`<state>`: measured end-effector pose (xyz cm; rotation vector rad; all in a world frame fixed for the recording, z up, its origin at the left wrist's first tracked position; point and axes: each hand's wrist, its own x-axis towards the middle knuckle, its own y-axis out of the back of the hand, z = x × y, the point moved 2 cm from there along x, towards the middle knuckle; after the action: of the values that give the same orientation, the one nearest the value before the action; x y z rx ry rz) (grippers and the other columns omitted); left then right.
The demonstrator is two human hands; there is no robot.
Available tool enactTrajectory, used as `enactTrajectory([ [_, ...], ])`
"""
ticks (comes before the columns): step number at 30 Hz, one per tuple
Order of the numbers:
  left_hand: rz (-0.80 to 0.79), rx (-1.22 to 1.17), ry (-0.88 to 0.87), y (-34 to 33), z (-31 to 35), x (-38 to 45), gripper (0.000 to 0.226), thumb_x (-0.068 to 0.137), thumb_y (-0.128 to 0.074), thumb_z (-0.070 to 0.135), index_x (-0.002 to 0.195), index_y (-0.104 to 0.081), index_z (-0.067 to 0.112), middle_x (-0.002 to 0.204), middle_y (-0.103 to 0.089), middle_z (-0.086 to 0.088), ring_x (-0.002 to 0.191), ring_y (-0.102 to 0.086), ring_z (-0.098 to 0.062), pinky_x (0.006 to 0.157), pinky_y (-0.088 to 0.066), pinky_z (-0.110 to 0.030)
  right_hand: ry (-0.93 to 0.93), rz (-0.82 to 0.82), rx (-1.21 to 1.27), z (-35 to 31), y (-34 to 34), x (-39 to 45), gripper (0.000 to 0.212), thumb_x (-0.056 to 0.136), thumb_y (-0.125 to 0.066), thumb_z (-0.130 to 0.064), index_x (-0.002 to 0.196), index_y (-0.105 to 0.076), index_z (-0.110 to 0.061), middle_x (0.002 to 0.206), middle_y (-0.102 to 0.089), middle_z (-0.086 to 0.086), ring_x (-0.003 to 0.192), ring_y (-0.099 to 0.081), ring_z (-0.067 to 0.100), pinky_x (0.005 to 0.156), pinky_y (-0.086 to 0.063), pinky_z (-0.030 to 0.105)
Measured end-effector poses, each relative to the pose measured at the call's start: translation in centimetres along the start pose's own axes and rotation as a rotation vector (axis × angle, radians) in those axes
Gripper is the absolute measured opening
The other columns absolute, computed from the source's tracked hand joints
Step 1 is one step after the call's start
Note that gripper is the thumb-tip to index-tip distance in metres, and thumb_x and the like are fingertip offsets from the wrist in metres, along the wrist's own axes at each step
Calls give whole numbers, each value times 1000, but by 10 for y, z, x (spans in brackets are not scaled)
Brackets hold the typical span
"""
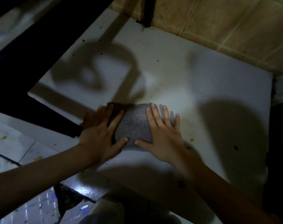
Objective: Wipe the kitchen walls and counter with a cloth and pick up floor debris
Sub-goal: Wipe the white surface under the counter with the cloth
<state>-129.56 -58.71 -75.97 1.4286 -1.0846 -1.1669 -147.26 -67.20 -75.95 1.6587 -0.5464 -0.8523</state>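
i'm wiping the counter (202,88): my left hand (98,135) and right hand (163,135) lie flat, fingers spread, pressing the grey cloth (134,125) at centre; next i'd push toward the specks at 12 o'clock

Both flattened hands cover the side edges of the grey cloth (134,126), and deep shadow swallows its upper left corner. Left of the cloth, a black frame bar (40,97) runs out of view; small dark specks beyond the cloth cannot be identified.
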Motion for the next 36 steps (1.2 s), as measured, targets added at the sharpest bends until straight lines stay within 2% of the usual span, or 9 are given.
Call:
enactTrajectory([
  [4,-38,-42,-9,-2,8,-5,83,82,-20,72,145,-35,22,147,-39,-17,129,-43,-42,96,-30,-55,-11,9,15,1,0,-8,106,66,-14,-82,151,9,-23,159,13,-2,145,16,27,110,14,51],
  [6,-56,-47,-4,0,14,-6,82,81,-22,72,144,-38,22,146,-41,-16,117,-55,-40,79,-47,-52,-15,13,16,5,-1,-15,104,70,-19,-82,150,13,-24,158,18,-3,143,23,25,105,23,45],
  [8,-55,-49,-21,1,21,-6,82,80,-24,72,142,-41,21,145,-42,-15,109,-60,-39,74,-49,-52,-23,20,17,9,-1,-23,103,72,-22,-82,149,17,-24,157,22,-3,139,30,22,100,28,43],
  [13,-6,-25,-93,0,39,0,81,78,-28,70,142,-42,22,146,-41,-16,119,-51,-41,90,-36,-58,-99,25,4,21,-3,-39,103,74,-25,-81,150,6,-20,159,8,1,140,20,24,103,29,45],
  [15,0,-21,-110,2,45,4,81,77,-29,71,141,-43,22,145,-42,-16,119,-52,-42,92,-27,-54,-99,19,5,27,-4,-42,103,73,-23,-81,147,17,-22,155,22,-3,136,31,21,98,36,43],
  [18,-1,-26,-128,6,52,13,81,76,-30,71,140,-44,23,145,-42,-16,120,-51,-42,93,-19,-54,-131,29,49,37,-3,-45,104,69,-17,-81,149,15,-23,150,27,-7,134,34,19,100,31,43],
  [29,49,-69,-248,12,96,46,83,74,-30,71,138,-48,22,141,-47,-17,123,-48,-44,102,-13,-55,-281,-64,88,84,-2,-59,106,66,-8,-84,145,27,-23,145,40,-6,131,34,17,104,20,49],
  [33,47,-100,-307,15,114,58,83,74,-32,72,139,-47,22,143,-45,-17,128,-44,-44,104,-11,-55,-345,-106,210,102,-6,-62,106,69,-20,-84,143,30,-28,153,32,-8,145,13,27,114,4,60],
  [36,26,-111,-348,17,128,69,83,75,-30,73,139,-47,23,144,-44,-17,129,-42,-44,104,-10,-56,-388,-78,158,116,-2,-68,110,59,-9,-85,146,24,-27,155,27,-5,144,20,27,110,13,57],
])
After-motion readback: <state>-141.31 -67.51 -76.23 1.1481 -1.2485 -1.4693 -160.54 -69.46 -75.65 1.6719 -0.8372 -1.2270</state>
